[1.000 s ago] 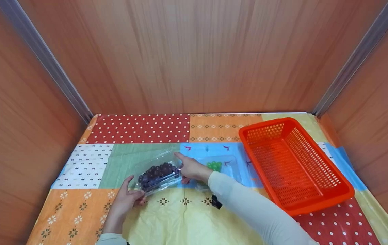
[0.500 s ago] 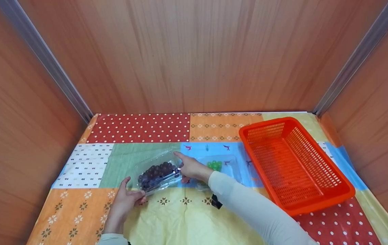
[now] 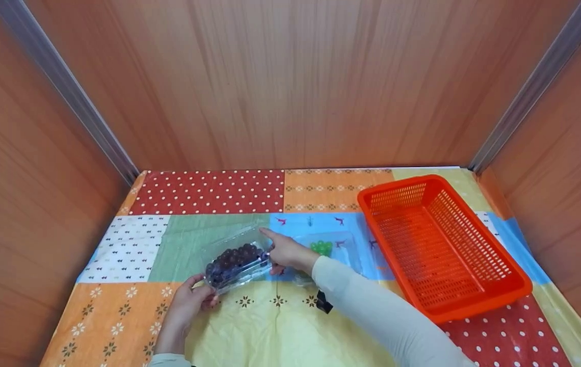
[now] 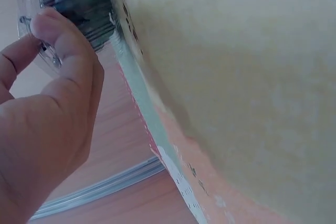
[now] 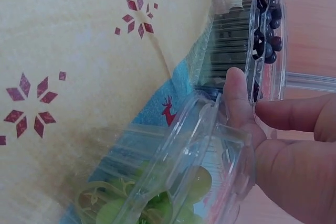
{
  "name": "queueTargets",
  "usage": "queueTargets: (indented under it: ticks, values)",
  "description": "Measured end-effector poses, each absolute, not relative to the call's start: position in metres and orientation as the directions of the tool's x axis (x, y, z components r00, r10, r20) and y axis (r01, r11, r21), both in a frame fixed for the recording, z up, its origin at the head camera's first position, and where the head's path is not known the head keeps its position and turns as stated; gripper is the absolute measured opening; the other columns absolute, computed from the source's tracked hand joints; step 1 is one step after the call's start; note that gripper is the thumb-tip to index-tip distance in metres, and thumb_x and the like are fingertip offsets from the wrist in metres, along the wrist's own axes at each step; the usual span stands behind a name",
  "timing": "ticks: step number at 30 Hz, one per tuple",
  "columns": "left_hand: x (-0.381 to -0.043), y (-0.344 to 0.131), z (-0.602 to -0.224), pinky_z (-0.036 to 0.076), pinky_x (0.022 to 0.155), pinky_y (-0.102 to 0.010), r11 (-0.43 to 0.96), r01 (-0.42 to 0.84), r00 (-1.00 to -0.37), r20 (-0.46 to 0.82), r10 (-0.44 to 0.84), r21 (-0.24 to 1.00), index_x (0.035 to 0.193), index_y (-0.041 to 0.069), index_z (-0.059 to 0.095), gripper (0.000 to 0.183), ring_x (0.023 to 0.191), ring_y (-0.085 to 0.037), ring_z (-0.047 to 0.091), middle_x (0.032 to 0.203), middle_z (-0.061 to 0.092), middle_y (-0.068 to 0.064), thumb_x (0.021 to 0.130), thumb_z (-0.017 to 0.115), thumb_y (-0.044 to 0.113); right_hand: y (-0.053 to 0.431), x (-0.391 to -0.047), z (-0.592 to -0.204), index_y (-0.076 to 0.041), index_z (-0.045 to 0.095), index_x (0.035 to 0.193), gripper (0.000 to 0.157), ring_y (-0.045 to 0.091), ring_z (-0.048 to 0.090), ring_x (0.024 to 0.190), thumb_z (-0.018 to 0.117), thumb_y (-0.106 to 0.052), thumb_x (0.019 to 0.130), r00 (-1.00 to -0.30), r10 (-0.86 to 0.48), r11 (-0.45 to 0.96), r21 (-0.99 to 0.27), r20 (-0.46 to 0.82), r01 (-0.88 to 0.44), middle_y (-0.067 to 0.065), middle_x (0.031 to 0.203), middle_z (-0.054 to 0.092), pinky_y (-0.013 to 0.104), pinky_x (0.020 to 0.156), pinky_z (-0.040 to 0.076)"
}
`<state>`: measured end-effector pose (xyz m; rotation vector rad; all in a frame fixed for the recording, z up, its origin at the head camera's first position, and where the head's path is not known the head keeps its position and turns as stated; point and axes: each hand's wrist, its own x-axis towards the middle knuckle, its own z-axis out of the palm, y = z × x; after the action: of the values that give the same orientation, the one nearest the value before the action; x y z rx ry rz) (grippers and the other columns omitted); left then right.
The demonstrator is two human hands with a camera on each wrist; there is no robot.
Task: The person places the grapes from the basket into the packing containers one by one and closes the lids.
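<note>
A clear plastic box with a bunch of dark grapes inside is tilted a little, left of the table's middle in the head view. My left hand pinches its near left corner; the left wrist view shows a fingertip and thumb at the rim. At the other end, my right hand grips the box's edge between thumb and fingers. Just right of it sits a second clear plastic box with green grapes, partly covered by my right forearm in the head view.
An orange-red perforated plastic basket stands at the right of the table. Patchwork-patterned cloth covers the tabletop. Wood-look panels enclose the back and both sides.
My left fingers, earlier raised and spread beside the box, have come down onto its corner. The box with dark grapes has shifted very slightly; my right hand stays almost still.
</note>
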<state>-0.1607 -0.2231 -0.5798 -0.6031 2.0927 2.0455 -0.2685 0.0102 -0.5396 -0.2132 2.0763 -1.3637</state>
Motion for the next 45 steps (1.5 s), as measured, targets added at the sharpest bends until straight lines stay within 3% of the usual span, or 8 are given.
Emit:
queueTargets:
  ticks: [5, 14, 19, 24, 27, 29, 32, 45]
  values:
    - [-0.1598, -0.2229, -0.5791, 0.052, 0.058, -0.034, -0.008, -0.377, -0.915, -0.373, -0.154, 0.926, 0.140, 0.000, 0.029, 0.057, 0.059, -0.017, 0.058, 0.076, 0.062, -0.013, 0.087, 0.050, 0.001, 0.0094, -0.2675, -0.5400, -0.044, 0.023, 0.146, 0.088, 0.024, 0.057, 0.054, 0.042, 0.015, 0.084, -0.787, -0.455, 0.437, -0.875, -0.417, 0.210, 0.024, 0.137, 0.040, 0.054, 0.075, 0.052]
    - [-0.1605, -0.2259, -0.5831, 0.052, 0.059, -0.034, -0.021, -0.336, -0.927, -0.335, -0.166, 0.941, 0.139, -0.005, 0.028, 0.057, 0.062, -0.019, 0.060, 0.074, 0.062, -0.012, 0.086, 0.049, -0.005, 0.0083, -0.2664, -0.5409, -0.047, 0.024, 0.145, 0.091, 0.023, 0.055, 0.055, 0.044, 0.016, 0.082, -0.781, -0.457, 0.423, -0.877, -0.426, 0.230, 0.025, 0.138, 0.038, 0.054, 0.076, 0.052]
    - [-0.1592, -0.2284, -0.5830, 0.052, 0.059, -0.034, -0.023, -0.325, -0.933, -0.324, -0.159, 0.946, 0.140, -0.006, 0.027, 0.059, 0.062, -0.019, 0.060, 0.074, 0.063, -0.013, 0.086, 0.050, -0.006, 0.0081, -0.2664, -0.5405, -0.047, 0.024, 0.145, 0.091, 0.022, 0.054, 0.054, 0.044, 0.016, 0.082, -0.779, -0.461, 0.416, -0.879, -0.425, 0.233, 0.016, 0.107, 0.051, 0.055, 0.077, 0.052]
    - [-0.1588, -0.2295, -0.5842, 0.053, 0.060, -0.032, -0.048, -0.347, -0.920, -0.350, -0.179, 0.937, 0.136, -0.004, 0.033, 0.054, 0.062, -0.018, 0.062, 0.075, 0.066, -0.015, 0.086, 0.055, -0.002, 0.0077, -0.2669, -0.5405, -0.041, 0.025, 0.147, 0.087, 0.015, 0.042, 0.045, 0.044, 0.016, 0.083, -0.777, -0.461, 0.414, -0.879, -0.428, 0.238, 0.002, 0.071, 0.037, 0.055, 0.077, 0.052]
    - [-0.1593, -0.2295, -0.5846, 0.053, 0.060, -0.031, -0.038, -0.382, -0.904, -0.382, -0.191, 0.923, 0.131, -0.002, 0.038, 0.047, 0.064, -0.017, 0.062, 0.078, 0.067, -0.016, 0.088, 0.056, 0.003, 0.0072, -0.2675, -0.5408, -0.035, 0.025, 0.148, 0.084, 0.013, 0.037, 0.042, 0.045, 0.016, 0.084, -0.780, -0.459, 0.418, -0.878, -0.425, 0.232, 0.008, 0.083, 0.050, 0.054, 0.077, 0.052]
    - [-0.1596, -0.2295, -0.5850, 0.052, 0.059, -0.031, -0.024, -0.400, -0.897, -0.396, -0.197, 0.916, 0.129, -0.001, 0.040, 0.044, 0.064, -0.017, 0.063, 0.079, 0.067, -0.016, 0.089, 0.055, 0.005, 0.0065, -0.2677, -0.5415, -0.033, 0.024, 0.149, 0.084, 0.013, 0.038, 0.042, 0.045, 0.016, 0.084, -0.781, -0.456, 0.421, -0.877, -0.426, 0.232, 0.018, 0.113, 0.054, 0.054, 0.077, 0.052]
    - [-0.1601, -0.2289, -0.5841, 0.052, 0.059, -0.030, -0.026, -0.408, -0.892, -0.404, -0.204, 0.913, 0.128, 0.000, 0.041, 0.041, 0.065, -0.017, 0.062, 0.080, 0.067, -0.016, 0.089, 0.054, 0.005, 0.0058, -0.2678, -0.5422, -0.033, 0.024, 0.149, 0.084, 0.014, 0.042, 0.044, 0.045, 0.016, 0.084, -0.785, -0.445, 0.425, -0.873, -0.431, 0.239, 0.022, 0.147, 0.030, 0.054, 0.077, 0.052]
    - [-0.1606, -0.2301, -0.5837, 0.051, 0.060, -0.035, -0.029, -0.371, -0.908, -0.369, -0.197, 0.928, 0.126, -0.005, 0.037, 0.044, 0.063, -0.018, 0.056, 0.075, 0.063, -0.011, 0.086, 0.055, -0.002, 0.0057, -0.2665, -0.5419, -0.040, 0.027, 0.146, 0.084, 0.016, 0.046, 0.045, 0.045, 0.014, 0.085, -0.785, -0.432, 0.400, -0.874, -0.444, 0.275, 0.021, 0.153, 0.021, 0.054, 0.076, 0.052]
